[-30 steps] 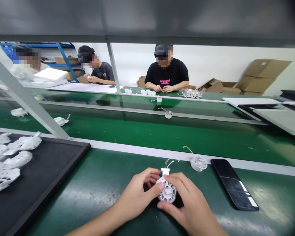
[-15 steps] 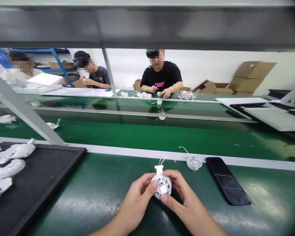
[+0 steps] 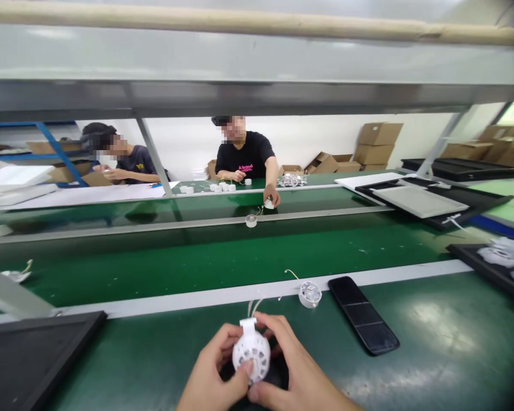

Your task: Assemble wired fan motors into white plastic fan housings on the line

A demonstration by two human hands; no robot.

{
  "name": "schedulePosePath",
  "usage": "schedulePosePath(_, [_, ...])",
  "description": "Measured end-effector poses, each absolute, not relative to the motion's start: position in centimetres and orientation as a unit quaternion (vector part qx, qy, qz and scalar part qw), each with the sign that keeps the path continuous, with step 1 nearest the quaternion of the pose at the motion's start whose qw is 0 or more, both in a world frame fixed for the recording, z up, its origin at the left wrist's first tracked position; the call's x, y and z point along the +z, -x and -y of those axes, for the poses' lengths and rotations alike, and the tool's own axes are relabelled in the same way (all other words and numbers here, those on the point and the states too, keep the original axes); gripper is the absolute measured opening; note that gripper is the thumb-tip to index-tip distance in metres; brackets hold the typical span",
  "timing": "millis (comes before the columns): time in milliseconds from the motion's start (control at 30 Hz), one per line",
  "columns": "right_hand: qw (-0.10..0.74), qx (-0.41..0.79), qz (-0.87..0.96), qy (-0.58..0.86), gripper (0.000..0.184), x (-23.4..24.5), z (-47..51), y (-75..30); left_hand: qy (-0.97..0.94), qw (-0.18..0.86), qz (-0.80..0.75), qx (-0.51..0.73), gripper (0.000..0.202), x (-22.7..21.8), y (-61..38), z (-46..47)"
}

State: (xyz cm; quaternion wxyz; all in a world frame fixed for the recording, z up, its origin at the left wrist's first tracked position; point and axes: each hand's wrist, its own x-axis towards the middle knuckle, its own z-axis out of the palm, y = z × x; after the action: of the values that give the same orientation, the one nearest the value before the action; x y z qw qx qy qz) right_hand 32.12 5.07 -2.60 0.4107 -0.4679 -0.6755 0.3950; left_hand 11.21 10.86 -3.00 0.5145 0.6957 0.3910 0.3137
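Between my two hands is a round white plastic housing (image 3: pixel 258 349) with a ring of slots on its face. A small white tab and thin pale wires stick up from its top edge. My left hand (image 3: pixel 220 368) grips its left side, the thumb pressed on the slotted face. On the right side, the fingers of my right hand (image 3: pixel 289 362) curl round the rim, with the thumb at its lower edge. Just beyond my hands a similar round white part (image 3: pixel 310 294) with a wire sits on the green bench, beside a black phone-like slab (image 3: pixel 364 315).
A black tray (image 3: pixel 38 359) lies at the left; another tray (image 3: pixel 488 274) with white parts is at the right. Past the pale rail runs a green conveyor (image 3: pixel 175 262). A co-worker's hand (image 3: pixel 271 196) holds a white part across it. A shelf (image 3: pixel 257 97) spans overhead.
My view has swung right and up. The housing stays in both hands, its face tilted differently. Across the conveyor, the co-worker has reached an arm forward to a white part.
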Motion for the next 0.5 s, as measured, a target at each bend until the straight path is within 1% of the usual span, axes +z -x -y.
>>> schedulePosePath(67, [0.392, 0.254, 0.721, 0.511, 0.072, -1.3, -5.6, -33.9, -0.764, 0.328, -0.471, 0.294, 0.033, -1.5, -9.8, -15.2])
schedulePosePath(100, [0.387, 0.183, 0.724, 0.54, 0.062, -0.6, -5.9, -35.1, -0.78, 0.187, -0.533, 0.272, 0.033, -0.6, -8.9, -17.8])
schedulePosePath(133, [0.386, 0.127, 0.713, 0.572, 0.055, 0.0, -6.3, -36.5, -0.763, 0.123, -0.575, 0.269, 0.037, 0.3, -7.8, -20.4])
schedulePosePath(167, [0.381, 0.097, 0.695, 0.602, 0.054, 0.4, -6.7, -37.8, -0.747, 0.081, -0.603, 0.268, 0.039, 1.1, -6.8, -22.9])
schedulePosePath(233, [0.364, 0.095, 0.674, 0.636, 0.049, 0.9, -7.4, -40.2, -0.744, 0.031, -0.619, 0.248, 0.034, 2.1, -5.0, -26.7])
schedulePosePath(300, [0.344, 0.13, 0.682, 0.632, 0.037, 0.8, -7.8, -41.4, -0.76, 0.0, -0.608, 0.231, 0.029, 2.3, -4.2, -28.3])
schedulePosePath(333, [0.341, 0.146, 0.687, 0.625, 0.03, 0.7, -7.8, -41.5, -0.765, -0.017, -0.602, 0.228, 0.03, 2.1, -4.2, -28.1])
schedulePosePath(400, [0.341, 0.169, 0.692, 0.614, 0.021, 0.4, -7.6, -40.7, -0.77, -0.062, -0.586, 0.244, 0.038, 1.1, -5.2, -25.9])
schedulePosePath(433, [0.342, 0.182, 0.693, 0.608, 0.021, 0.2, -7.3, -39.8, -0.783, -0.078, -0.562, 0.256, 0.041, 0.4, -6.0, -24.0])
schedulePosePath(500, [0.351, 0.219, 0.698, 0.584, 0.022, -0.2, -6.7, -37.8, -0.838, -0.064, -0.472, 0.266, 0.044, -1.1, -8.0, -19.2])
